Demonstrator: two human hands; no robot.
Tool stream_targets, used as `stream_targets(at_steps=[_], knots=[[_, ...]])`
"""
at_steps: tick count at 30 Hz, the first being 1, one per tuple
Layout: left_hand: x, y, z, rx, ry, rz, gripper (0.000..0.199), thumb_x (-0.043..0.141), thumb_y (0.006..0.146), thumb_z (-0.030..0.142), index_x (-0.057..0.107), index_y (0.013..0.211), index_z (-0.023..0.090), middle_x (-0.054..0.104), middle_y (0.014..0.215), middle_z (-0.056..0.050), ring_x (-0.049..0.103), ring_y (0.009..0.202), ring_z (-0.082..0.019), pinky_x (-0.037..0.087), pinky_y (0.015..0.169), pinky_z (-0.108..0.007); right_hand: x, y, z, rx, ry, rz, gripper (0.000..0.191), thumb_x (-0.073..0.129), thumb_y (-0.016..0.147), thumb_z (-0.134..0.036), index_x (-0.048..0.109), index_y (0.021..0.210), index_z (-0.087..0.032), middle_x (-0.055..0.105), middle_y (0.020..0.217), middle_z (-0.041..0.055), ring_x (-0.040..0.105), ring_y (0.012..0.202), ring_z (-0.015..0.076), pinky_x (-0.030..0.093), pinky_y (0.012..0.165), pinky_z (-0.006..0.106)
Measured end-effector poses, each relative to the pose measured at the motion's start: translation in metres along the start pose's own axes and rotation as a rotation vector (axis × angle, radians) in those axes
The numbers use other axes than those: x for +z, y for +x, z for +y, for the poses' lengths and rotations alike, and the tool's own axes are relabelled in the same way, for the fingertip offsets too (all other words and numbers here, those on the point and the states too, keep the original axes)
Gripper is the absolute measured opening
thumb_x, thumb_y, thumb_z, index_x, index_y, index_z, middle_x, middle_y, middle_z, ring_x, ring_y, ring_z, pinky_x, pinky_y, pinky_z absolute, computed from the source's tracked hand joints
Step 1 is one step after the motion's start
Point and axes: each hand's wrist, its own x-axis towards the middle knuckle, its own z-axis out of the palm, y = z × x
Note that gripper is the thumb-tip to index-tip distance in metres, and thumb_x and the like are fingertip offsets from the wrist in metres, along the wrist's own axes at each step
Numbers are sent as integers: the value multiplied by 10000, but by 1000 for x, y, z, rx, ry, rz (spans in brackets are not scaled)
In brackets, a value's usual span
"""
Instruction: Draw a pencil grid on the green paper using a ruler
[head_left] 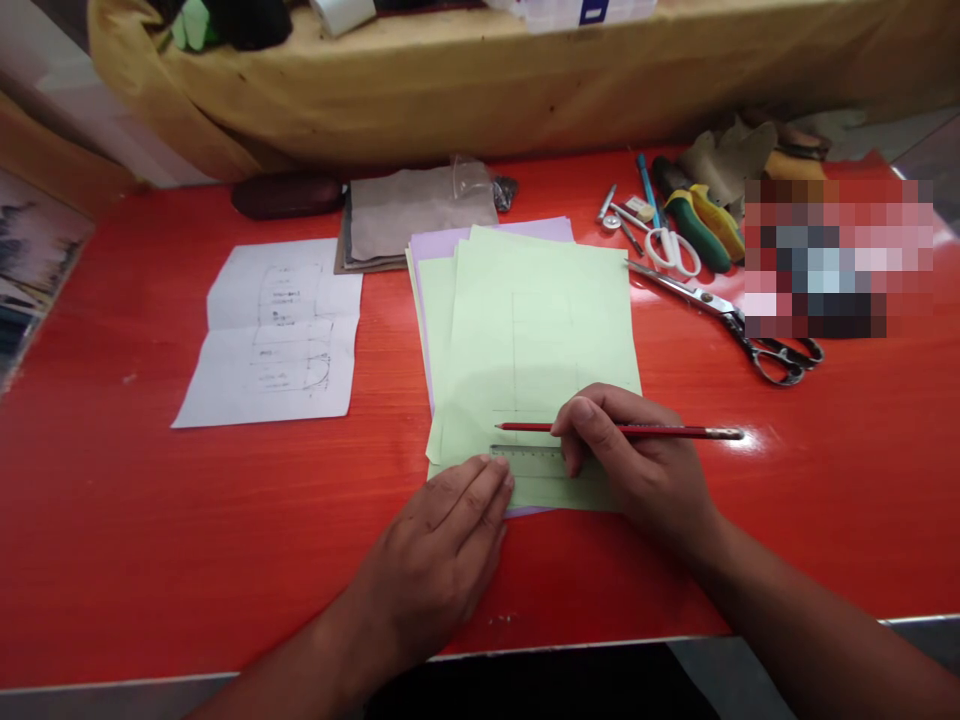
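A red pencil [525, 428] is pinched in my right hand [637, 460], its tip pointing left over a light green sheet [480, 350]. Thin pencil lines forming rectangles are drawn on that sheet. Just below the pencil lies a clear ruler [525, 452], its right part hidden behind my right fingers. My left hand [450, 540] rests flat, fingers stretched out, on the sheet's lower left, with the fingertips at the ruler's left end. Beneath the top sheet are more green sheets and a lilac sheet [525, 230].
On the left lies a creased white paper with a sketch [277, 330]. Behind are a dark case [286, 193] and grey-brown sheets [420, 210]. To the right are large scissors [709, 300], small white-handled scissors [673, 250], green-yellow pliers [697, 220] and a blurred patch.
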Motion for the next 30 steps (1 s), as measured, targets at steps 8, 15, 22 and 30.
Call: stream_targets(at_steps=[8,15,22,30], knots=[[0,-1,0,19,5,-5,414,562,1035,60,614,1435,-30,616,1527,-230,599,1423,-347,567,1162,-484,0,-1,0,1,9,-4,386,593,1097,-454,713,811,-225,634,587,-26,581,545,119,452,546,272],[0,1,0,24,19,-9,402,572,1039,65,620,1424,-42,621,1519,-237,611,1413,-349,574,1158,-488,0,-1,1,-14,11,-8,379,597,1099,-443,715,815,-222,635,590,-28,579,546,113,451,549,265],[1,0,0,17,12,3,409,564,1039,64,619,1433,-32,621,1522,-231,602,1423,-346,565,1167,-487,0,-1,1,-15,13,-9,377,594,1101,-436,713,815,-222,636,602,-34,591,552,103,459,558,250],[1,0,0,7,4,6,410,599,1032,64,623,1429,-38,615,1530,-228,606,1409,-357,572,1154,-487,0,-2,2,-29,5,-10,371,592,1103,-430,716,819,-225,641,606,-32,593,556,106,455,557,259]])
